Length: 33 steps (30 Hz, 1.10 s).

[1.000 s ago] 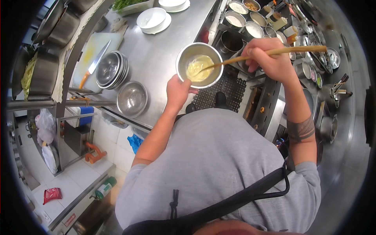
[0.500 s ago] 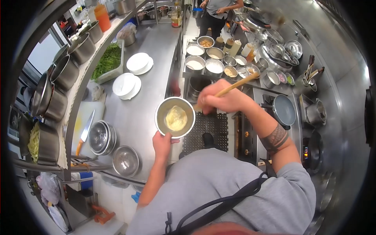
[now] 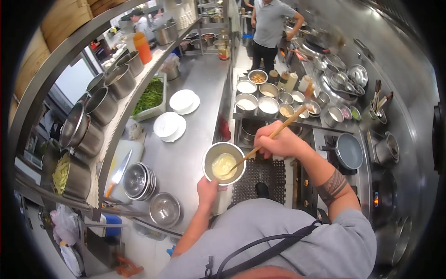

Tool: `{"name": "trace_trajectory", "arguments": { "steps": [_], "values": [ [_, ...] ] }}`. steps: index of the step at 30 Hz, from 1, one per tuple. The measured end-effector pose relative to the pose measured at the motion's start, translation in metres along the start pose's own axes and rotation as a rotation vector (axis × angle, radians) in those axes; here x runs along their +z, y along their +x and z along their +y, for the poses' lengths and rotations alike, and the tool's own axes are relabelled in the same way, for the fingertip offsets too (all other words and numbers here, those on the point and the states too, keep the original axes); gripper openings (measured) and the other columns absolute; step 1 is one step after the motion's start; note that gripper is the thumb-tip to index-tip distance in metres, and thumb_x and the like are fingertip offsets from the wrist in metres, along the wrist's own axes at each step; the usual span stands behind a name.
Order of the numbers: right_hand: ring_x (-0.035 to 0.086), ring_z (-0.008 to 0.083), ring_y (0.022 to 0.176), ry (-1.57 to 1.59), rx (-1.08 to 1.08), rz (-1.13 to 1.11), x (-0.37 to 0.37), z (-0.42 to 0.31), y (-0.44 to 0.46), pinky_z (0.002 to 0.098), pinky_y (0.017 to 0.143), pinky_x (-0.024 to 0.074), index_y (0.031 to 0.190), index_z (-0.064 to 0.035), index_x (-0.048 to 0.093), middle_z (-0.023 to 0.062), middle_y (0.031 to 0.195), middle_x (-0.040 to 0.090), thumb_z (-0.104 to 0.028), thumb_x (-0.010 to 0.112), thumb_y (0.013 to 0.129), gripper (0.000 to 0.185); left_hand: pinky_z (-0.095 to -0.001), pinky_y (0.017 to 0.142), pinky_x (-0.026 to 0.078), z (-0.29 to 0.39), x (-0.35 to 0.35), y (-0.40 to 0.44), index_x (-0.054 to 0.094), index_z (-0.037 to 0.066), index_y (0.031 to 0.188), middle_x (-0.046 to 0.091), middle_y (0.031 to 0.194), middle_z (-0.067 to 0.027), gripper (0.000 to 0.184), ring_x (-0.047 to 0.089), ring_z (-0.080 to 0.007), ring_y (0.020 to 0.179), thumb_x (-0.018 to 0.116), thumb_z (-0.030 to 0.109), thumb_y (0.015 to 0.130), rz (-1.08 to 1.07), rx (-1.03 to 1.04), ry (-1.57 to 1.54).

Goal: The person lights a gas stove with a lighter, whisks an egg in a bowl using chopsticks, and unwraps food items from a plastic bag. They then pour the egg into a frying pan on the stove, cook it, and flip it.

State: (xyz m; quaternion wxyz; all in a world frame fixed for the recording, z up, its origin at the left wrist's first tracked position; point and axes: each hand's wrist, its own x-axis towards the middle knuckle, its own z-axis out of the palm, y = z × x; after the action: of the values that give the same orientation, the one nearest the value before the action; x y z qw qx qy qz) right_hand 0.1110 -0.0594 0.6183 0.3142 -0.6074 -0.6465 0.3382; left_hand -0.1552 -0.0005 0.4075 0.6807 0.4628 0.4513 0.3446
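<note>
My left hand [image 3: 208, 189] grips the lower left side of a round metal bowl [image 3: 205, 159], tilted a little over the gap beside the steel counter. Inside the bowl lies a pale yellow, glossy mixture [image 3: 224, 165]. My right hand [image 3: 278, 141] is closed around a long wooden stick [image 3: 287, 122]. The stick slants down to the left, and its lower end touches the mixture.
On the steel counter [image 3: 195, 125] stand white bowls [image 3: 169, 126], stacked metal bowls [image 3: 137, 181], a knife [image 3: 121, 168] and a tray of greens [image 3: 151, 98]. Ingredient pots [image 3: 269, 106] and a pan [image 3: 348, 151] are at right. Another person [image 3: 269, 28] stands ahead.
The view has tilted up, bringing the other person and more of the shelf into sight. Half a second ago the stick's lower end was at the bowl's right rim; now it is in the mixture.
</note>
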Motion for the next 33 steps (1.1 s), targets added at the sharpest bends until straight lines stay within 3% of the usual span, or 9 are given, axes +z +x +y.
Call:
{"name": "trace_trajectory", "arguments": {
  "steps": [5, 7, 11, 14, 17, 22, 25, 30, 33],
  "values": [
    [0.069, 0.0167, 0.059, 0.175, -0.061, -0.078, 0.014, 0.000, 0.005, 0.0278, 0.056, 0.0557, 0.083, 0.0051, 0.068, 0.0119, 0.070, 0.069, -0.009, 0.054, 0.087, 0.021, -0.0315, 0.061, 0.063, -0.004, -0.006, 0.002, 0.056, -0.014, 0.113, 0.070, 0.098, -0.0204, 0.030, 0.074, -0.0273, 0.073, 0.053, 0.003, 0.089, -0.018, 0.010, 0.010],
    [0.065, 0.0137, 0.055, 0.095, 0.061, 0.132, 0.012, -0.002, 0.007, 0.0295, 0.054, 0.0544, 0.082, 0.0042, 0.068, 0.0086, 0.064, 0.066, -0.012, 0.054, 0.087, 0.022, -0.0315, 0.061, 0.063, -0.004, -0.009, -0.002, 0.056, -0.014, 0.113, 0.070, 0.097, -0.0209, 0.029, 0.073, -0.0268, 0.073, 0.052, 0.001, 0.088, 0.036, 0.018, -0.023],
    [0.064, 0.0136, 0.054, 0.312, 0.056, -0.026, 0.013, -0.011, 0.009, 0.0285, 0.052, 0.0534, 0.081, 0.0053, 0.068, 0.0090, 0.064, 0.066, -0.011, 0.054, 0.087, 0.022, -0.0315, 0.060, 0.063, 0.004, -0.008, -0.008, 0.056, -0.015, 0.113, 0.070, 0.096, -0.0215, 0.030, 0.073, -0.0260, 0.072, 0.052, 0.000, 0.087, 0.009, 0.016, -0.050],
    [0.065, 0.0152, 0.053, 0.107, -0.057, 0.193, 0.013, -0.006, 0.017, 0.0276, 0.049, 0.0518, 0.079, 0.0065, 0.067, 0.0106, 0.063, 0.066, -0.011, 0.053, 0.085, 0.023, -0.0308, 0.060, 0.063, 0.002, -0.011, -0.008, 0.055, -0.013, 0.116, 0.070, 0.095, -0.0205, 0.033, 0.073, -0.0253, 0.071, 0.052, -0.001, 0.086, -0.018, 0.011, -0.039],
    [0.067, 0.0161, 0.054, 0.176, 0.016, -0.068, 0.004, -0.011, 0.017, 0.0270, 0.051, 0.0538, 0.078, 0.0069, 0.066, 0.0106, 0.065, 0.067, -0.006, 0.049, 0.085, 0.022, -0.0313, 0.059, 0.063, 0.012, -0.005, -0.011, 0.055, -0.012, 0.118, 0.069, 0.094, -0.0199, 0.034, 0.072, -0.0249, 0.069, 0.052, -0.001, 0.086, -0.020, -0.022, -0.068],
    [0.069, 0.0175, 0.058, 0.222, 0.074, -0.105, 0.001, -0.010, 0.020, 0.0285, 0.054, 0.0544, 0.082, 0.0059, 0.068, 0.0108, 0.064, 0.067, -0.006, 0.050, 0.083, 0.022, -0.0317, 0.058, 0.063, 0.009, -0.001, -0.009, 0.054, -0.012, 0.119, 0.069, 0.092, -0.0195, 0.035, 0.072, -0.0244, 0.068, 0.052, -0.002, 0.086, -0.033, -0.063, -0.074],
    [0.068, 0.0173, 0.058, 0.008, -0.075, 0.100, 0.000, -0.008, 0.020, 0.0288, 0.054, 0.0543, 0.081, 0.0059, 0.068, 0.0108, 0.063, 0.067, -0.007, 0.050, 0.084, 0.022, -0.0317, 0.059, 0.063, -0.006, -0.003, -0.009, 0.055, -0.012, 0.118, 0.069, 0.090, -0.0197, 0.033, 0.072, -0.0248, 0.067, 0.053, -0.001, 0.086, -0.045, -0.109, -0.040],
    [0.066, 0.0160, 0.055, -0.179, -0.123, 0.090, -0.001, 0.009, 0.015, 0.0296, 0.055, 0.0541, 0.077, 0.0017, 0.066, 0.0092, 0.060, 0.065, -0.010, 0.051, 0.085, 0.021, -0.0326, 0.062, 0.064, 0.000, 0.001, -0.011, 0.058, -0.010, 0.119, 0.069, 0.097, -0.0167, 0.036, 0.072, -0.0228, 0.075, 0.056, 0.000, 0.084, -0.105, -0.117, 0.027],
    [0.067, 0.0165, 0.055, 0.196, -0.034, -0.084, 0.000, 0.016, 0.008, 0.0287, 0.054, 0.0534, 0.079, 0.0030, 0.067, 0.0095, 0.062, 0.066, -0.012, 0.053, 0.086, 0.022, -0.0326, 0.060, 0.063, -0.001, 0.007, -0.009, 0.059, -0.010, 0.117, 0.069, 0.096, -0.0164, 0.035, 0.072, -0.0226, 0.074, 0.057, 0.000, 0.083, -0.070, -0.103, 0.068]
  ]
}}
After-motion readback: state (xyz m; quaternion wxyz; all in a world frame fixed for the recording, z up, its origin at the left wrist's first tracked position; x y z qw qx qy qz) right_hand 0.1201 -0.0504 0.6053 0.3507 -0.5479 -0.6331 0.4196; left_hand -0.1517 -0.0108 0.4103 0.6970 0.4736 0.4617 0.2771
